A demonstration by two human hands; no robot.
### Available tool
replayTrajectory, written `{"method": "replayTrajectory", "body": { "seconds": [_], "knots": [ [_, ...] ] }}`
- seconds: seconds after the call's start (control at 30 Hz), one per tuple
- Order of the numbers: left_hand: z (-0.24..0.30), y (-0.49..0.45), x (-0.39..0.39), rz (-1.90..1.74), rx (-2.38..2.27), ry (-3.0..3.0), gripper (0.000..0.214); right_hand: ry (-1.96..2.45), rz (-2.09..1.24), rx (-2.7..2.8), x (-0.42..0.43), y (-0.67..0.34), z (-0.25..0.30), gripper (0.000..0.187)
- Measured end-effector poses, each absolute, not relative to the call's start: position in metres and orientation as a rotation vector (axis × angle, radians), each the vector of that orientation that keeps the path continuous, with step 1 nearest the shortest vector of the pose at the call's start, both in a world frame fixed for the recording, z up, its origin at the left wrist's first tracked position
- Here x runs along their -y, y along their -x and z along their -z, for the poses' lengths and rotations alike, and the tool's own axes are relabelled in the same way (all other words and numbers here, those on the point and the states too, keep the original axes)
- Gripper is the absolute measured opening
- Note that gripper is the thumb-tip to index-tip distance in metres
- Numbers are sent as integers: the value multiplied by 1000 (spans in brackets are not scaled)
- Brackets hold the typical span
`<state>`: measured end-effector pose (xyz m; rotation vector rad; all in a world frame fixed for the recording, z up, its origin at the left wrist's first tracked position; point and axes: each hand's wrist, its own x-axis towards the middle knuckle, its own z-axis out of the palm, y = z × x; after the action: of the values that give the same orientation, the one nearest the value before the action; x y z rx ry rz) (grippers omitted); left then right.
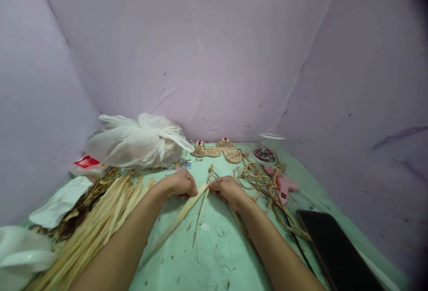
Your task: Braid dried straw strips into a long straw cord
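Note:
My left hand (182, 183) is closed, its fingertips pinching a pale, flat straw strip (179, 219) that trails down toward the near left. Close beside it, my right hand (227, 189) pinches the point where several strips meet. A short braided straw cord (210, 173) extends beyond that point, away from me. One thin strip (199, 219) hangs loose between my hands over the table, and another passes beneath my right wrist. The exact hold of the fingertips is partly hidden.
Loose straw strips (110, 215) lie at left, near a tied white plastic bag (140, 144) and a white mug (25, 253). Woven straw slippers (230, 152) sit at the back. At right are coiled cord (256, 175), a pink glue gun (284, 184) and a phone (334, 251).

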<state>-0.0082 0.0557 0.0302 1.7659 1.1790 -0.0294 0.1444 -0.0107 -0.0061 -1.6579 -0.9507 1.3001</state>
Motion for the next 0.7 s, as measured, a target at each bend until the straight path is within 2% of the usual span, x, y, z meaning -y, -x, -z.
{"method": "replayTrajectory", "body": {
  "seconds": [0.2,0.37,0.6,0.7],
  "knots": [
    [-36,2,-51,-28,-1234,-1876,15,1660,-1289,969,9,-146,9,9],
    [-34,-4,-45,-34,-1302,-1865,8,1648,-1293,963,9,-147,9,9],
    [-25,-10,-45,-139,-1246,-1884,19,1616,-1323,944,9,-147,8,9],
    [-24,-12,-44,-159,-1280,-2029,17,1611,-1319,948,9,-146,7,8]
  ]
}}
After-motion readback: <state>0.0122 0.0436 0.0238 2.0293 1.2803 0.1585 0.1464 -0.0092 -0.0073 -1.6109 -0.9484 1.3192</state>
